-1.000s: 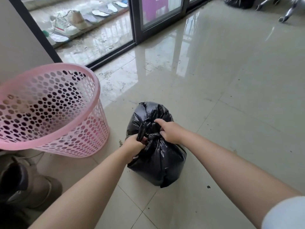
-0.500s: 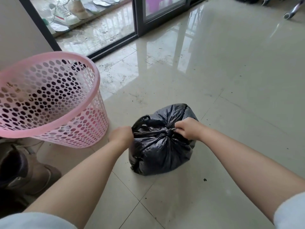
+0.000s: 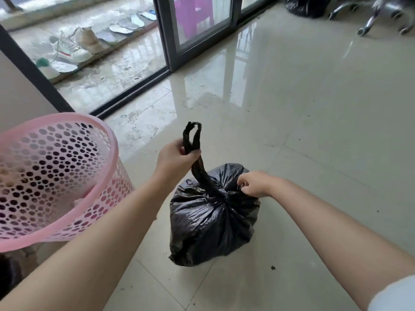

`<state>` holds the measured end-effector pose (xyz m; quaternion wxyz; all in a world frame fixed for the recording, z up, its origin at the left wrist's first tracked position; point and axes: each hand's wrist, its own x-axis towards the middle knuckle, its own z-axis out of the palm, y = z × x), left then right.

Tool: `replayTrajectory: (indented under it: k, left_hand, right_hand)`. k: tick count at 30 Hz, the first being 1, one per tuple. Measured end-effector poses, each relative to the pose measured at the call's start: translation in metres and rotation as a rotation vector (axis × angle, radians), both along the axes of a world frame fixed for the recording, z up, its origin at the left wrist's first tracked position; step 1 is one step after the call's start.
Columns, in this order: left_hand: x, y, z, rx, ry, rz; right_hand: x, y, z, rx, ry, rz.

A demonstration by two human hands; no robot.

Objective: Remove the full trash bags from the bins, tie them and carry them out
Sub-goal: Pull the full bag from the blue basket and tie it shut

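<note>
The left hand is clenched around a twisted black strip of the trash bag, pulling it up and toward 11 o'clock from the bag's gathered neck; the looped end of the strip sticks out above the fist. The right hand sits at the bag's 2 o'clock edge, its fingers curled and pinching the black plastic just beside the knot at the top. Both forearms are bare, and a pale sleeve shows at the lower right corner.

The bag itself is full and rounded, resting on the glossy tiled floor, with a few dark crumbs scattered on the tiles at its 5 o'clock side. At the bag's 9 o'clock, near it but apart, stands a pink perforated bin, tilted toward the camera so that its inside shows; the left forearm crosses in front of its lower rim.

Toward 12 o'clock a dark-framed sliding glass door runs across the room. Beyond the glass, at about 10 o'clock, a white sneaker and several loose insoles lie in a row. At the far 1 o'clock corner lies another black bag, and just beside it, toward 2 o'clock, are the chrome wheeled legs of a chair
</note>
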<state>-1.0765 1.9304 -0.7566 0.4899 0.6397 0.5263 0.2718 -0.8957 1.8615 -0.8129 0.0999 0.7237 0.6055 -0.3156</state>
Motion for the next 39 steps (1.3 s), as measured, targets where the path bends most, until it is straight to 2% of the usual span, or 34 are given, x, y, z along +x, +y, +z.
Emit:
replayTrajectory:
  k: [4, 8, 10, 13, 17, 19, 22, 27, 33, 39]
  left_hand:
    - [0.025, -0.009, 0.056, 0.082, 0.24, -0.134]
    - [0.071, -0.034, 0.132, -0.099, 0.466, -0.367]
    - [0.101, -0.049, 0.177, -0.127, 0.563, -0.457]
    - [0.148, -0.076, 0.262, 0.007, 0.717, -0.585]
    - [0.222, -0.105, 0.394, 0.204, 0.8, -0.685]
    - [0.265, -0.117, 0.459, 0.235, 0.814, -0.824]
    - [0.326, -0.136, 0.541, 0.183, 0.774, -0.979]
    - [0.422, -0.179, 0.627, 0.297, 0.633, -0.952]
    - [0.557, -0.242, 0.681, 0.534, 0.458, -0.969]
    - [0.723, -0.296, 0.721, 0.662, 0.581, -1.197]
  right_hand:
    - [0.001, -0.025, 0.052, -0.004, 0.086, -0.116]
    - [0.022, -0.057, 0.137, 0.008, 0.177, -0.239]
    - [0.046, -0.074, 0.195, 0.03, 0.169, -0.292]
    - [0.093, -0.105, 0.295, 0.087, 0.096, -0.354]
    - [0.161, -0.14, 0.431, 0.138, 0.033, -0.448]
    - [0.195, -0.157, 0.494, 0.167, 0.004, -0.483]
    - [0.247, -0.185, 0.577, 0.233, -0.05, -0.532]
    - [0.328, -0.252, 0.678, 0.355, -0.146, -0.643]
    - [0.432, -0.334, 0.742, 0.445, -0.21, -0.821]
    - [0.58, -0.393, 0.766, 0.333, -0.308, -0.97]
